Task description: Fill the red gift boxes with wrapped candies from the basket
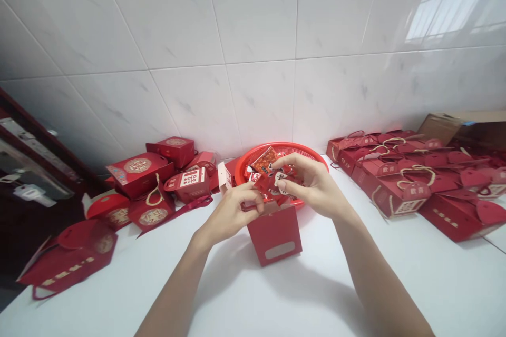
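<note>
A red paper gift box [274, 237] stands on the white table in front of me, with its top open. My left hand [235, 210] is closed at the box's upper left edge, fingers curled over its rim. Above the box, my right hand [310, 184] pinches a small white wrapped candy [281, 177] with dark print between thumb and fingers. Just behind is a round red plastic basket [312, 151] holding several wrapped candies [264, 160]. My hands and the box hide part of the basket.
Several red gift boxes [136, 168] lie loosely at the left, some with cord handles. At the right, closed red boxes [395, 184] stand in rows. Behind them is a brown cardboard box [443, 129]. A tiled wall [261, 100] borders the table; a key [35, 195] hangs at a door lock far left.
</note>
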Motion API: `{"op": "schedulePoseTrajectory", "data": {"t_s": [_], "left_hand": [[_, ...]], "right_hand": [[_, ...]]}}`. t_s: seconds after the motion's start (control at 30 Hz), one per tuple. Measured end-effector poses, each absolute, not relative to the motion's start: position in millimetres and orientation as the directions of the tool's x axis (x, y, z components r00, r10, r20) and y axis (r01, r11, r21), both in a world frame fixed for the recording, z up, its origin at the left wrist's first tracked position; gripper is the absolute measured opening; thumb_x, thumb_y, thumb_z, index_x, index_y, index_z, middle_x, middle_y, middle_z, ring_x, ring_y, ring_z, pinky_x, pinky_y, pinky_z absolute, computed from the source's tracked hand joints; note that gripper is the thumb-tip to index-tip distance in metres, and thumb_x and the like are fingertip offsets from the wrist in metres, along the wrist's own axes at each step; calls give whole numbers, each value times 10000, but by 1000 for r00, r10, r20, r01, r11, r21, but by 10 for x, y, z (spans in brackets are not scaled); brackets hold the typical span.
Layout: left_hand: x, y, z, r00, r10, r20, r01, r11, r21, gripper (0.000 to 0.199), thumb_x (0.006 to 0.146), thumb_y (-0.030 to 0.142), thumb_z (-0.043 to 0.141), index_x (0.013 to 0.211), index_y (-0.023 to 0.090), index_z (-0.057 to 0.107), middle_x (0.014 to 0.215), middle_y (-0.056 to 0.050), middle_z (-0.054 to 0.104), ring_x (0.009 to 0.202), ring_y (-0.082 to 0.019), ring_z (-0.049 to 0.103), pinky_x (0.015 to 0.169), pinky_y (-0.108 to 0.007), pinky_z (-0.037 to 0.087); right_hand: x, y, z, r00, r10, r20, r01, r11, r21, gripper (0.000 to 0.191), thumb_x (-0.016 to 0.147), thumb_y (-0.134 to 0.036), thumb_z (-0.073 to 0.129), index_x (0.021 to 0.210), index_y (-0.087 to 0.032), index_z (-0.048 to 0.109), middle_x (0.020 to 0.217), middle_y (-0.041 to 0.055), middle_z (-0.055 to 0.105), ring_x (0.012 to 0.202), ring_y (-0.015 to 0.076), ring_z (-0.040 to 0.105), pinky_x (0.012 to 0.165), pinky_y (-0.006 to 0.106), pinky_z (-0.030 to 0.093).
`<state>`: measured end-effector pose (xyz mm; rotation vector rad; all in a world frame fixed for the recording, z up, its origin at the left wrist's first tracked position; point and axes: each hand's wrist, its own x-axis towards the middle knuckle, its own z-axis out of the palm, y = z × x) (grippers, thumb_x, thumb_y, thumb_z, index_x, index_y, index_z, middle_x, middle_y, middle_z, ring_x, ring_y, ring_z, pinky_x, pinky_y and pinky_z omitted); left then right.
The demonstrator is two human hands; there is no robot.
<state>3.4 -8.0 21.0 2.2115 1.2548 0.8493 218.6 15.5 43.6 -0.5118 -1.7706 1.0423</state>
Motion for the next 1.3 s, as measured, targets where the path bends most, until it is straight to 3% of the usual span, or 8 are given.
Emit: {"op": "schedulePoseTrajectory", "data": {"t_s": [0.17,0.33,0.53,0.73,0.83,0.93,1.13,1.3], "left_hand": [[40,-113,197,436,839,325,580,-538,612,249,855,116,590,776,243,789,989,-26,705,822,-151,650,720,-260,509],[64,-173,220,393,881,265,687,-472,552,258,902,201,579,904,315,810,1089,-12,722,943,-194,664,768,-296,509],[125,-182,296,373,920,119,645,-349,680,288,781,278,717,1066,303,753,1057,19,752,992,-239,687,857,-313,525],[95,-118,218,284,922,263,645,-386,659,239,793,278,696,1026,227,675,998,-6,725,880,-208,678,776,-294,527],[74,-110,183,280,891,357,663,-449,599,48,801,250,671,807,205,654,1049,-32,704,971,-219,661,802,-292,516],[66,-124,195,310,894,325,700,-445,559,195,822,245,647,633,201,636,1002,-28,711,949,-216,661,765,-288,507],[70,-167,266,357,918,174,699,-386,602,128,832,338,688,879,285,794,1011,-3,760,923,-226,676,794,-319,516],[57,-186,274,345,930,128,701,-346,624,338,732,389,786,1064,323,778,1059,-3,760,936,-241,672,763,-312,530]], "right_hand": [[2241,177,442,-411,762,501,-197,463,-864,213,837,-274,729,1032,-221,663,1046,57,640,748,132,617,583,250,555],[2263,198,442,-429,771,471,-211,422,-882,215,830,-270,739,1027,-224,667,1013,48,619,719,119,603,520,213,529],[2242,230,420,-490,737,466,-205,422,-883,212,830,-265,736,1027,-213,676,952,35,601,724,121,594,575,234,541],[2220,267,379,-599,687,411,-207,363,-909,205,826,-229,725,1021,-203,669,896,14,618,681,106,580,587,237,513],[2210,313,341,-555,713,429,-169,409,-897,199,830,-235,715,1020,-204,667,939,23,623,725,117,591,617,248,514],[2202,356,307,-503,739,448,-117,456,-882,188,836,-233,695,1018,-199,663,955,31,626,757,127,595,625,250,508],[2186,367,290,-474,760,445,-93,459,-883,193,831,-236,684,1019,-208,651,917,24,631,749,137,597,620,265,519],[2168,357,288,-528,702,478,-85,517,-852,189,820,-200,682,1008,-199,667,949,36,659,811,157,622,709,294,528]]}}
